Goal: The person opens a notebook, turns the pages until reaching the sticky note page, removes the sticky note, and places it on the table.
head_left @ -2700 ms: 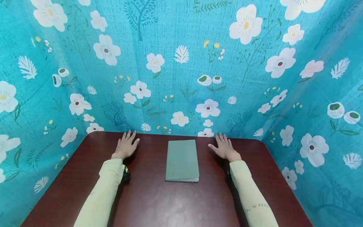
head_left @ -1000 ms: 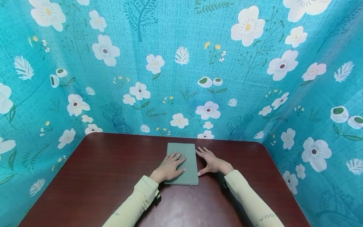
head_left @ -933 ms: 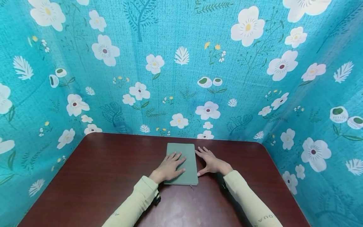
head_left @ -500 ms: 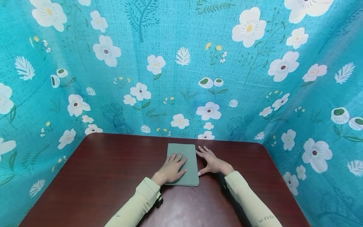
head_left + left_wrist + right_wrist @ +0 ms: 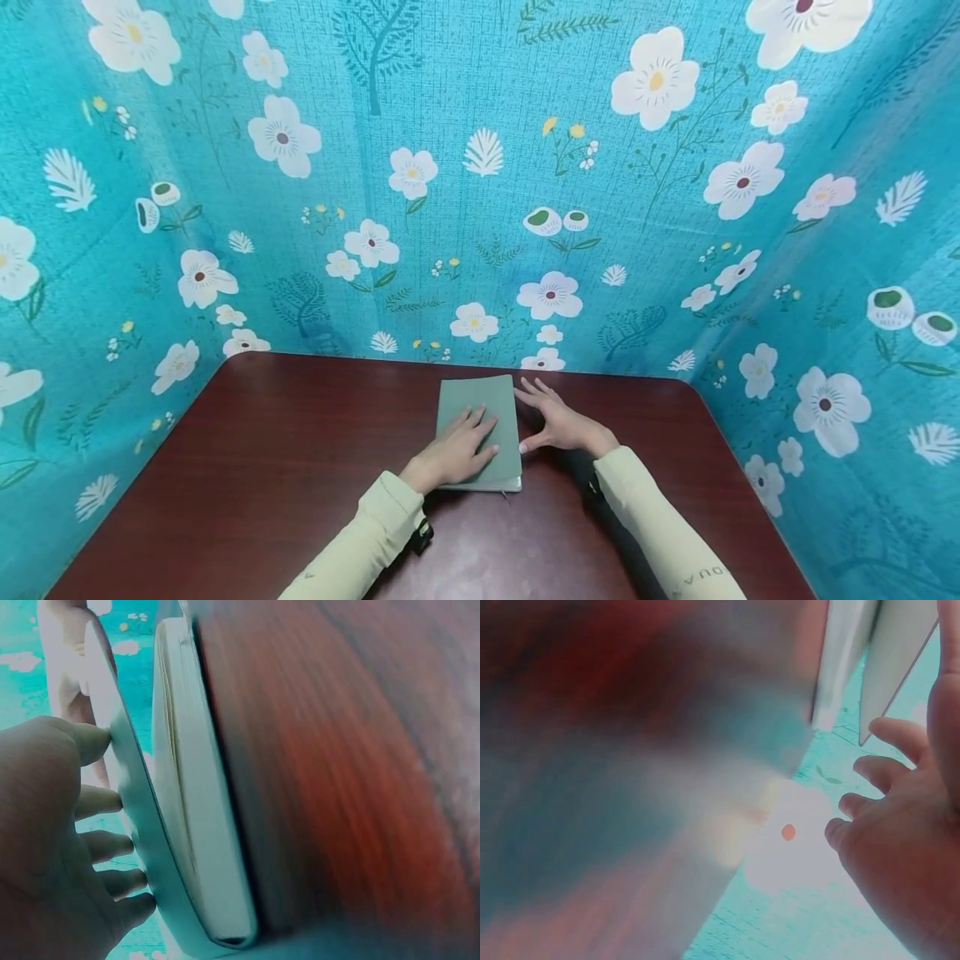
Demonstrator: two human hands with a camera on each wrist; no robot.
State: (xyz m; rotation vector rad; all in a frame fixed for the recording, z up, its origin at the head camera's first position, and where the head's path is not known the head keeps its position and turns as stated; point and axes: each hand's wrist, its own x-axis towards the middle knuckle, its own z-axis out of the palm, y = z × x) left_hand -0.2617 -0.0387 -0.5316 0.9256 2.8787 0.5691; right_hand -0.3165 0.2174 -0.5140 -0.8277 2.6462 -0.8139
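Observation:
A green-covered notebook (image 5: 498, 396) lies on the table, its front cover (image 5: 142, 799) raised along the right side. Under that cover, the left wrist view shows the white page block (image 5: 202, 780). My left hand (image 5: 456, 450) rests on the cover with fingers spread, the fingertips touching its outer face. At the notebook's right edge, my right hand (image 5: 564, 427) touches the lifted cover edge, thumb near the lower corner and index finger near the upper one. In the right wrist view its fingers (image 5: 881, 776) are extended, the index fingertip at the cover's corner.
The dark red-brown table (image 5: 300, 450) has rounded far corners. Blue flowered cloth (image 5: 450, 208) hangs behind it and along both sides. A thin ribbon (image 5: 506, 497) sticks out at the notebook's near edge. Dark wrist gear (image 5: 422, 536) shows at the left sleeve.
Both hands came from the table's far edge to the notebook. Over the last half second my right hand has raised the cover's right side slightly, while the left stays on top.

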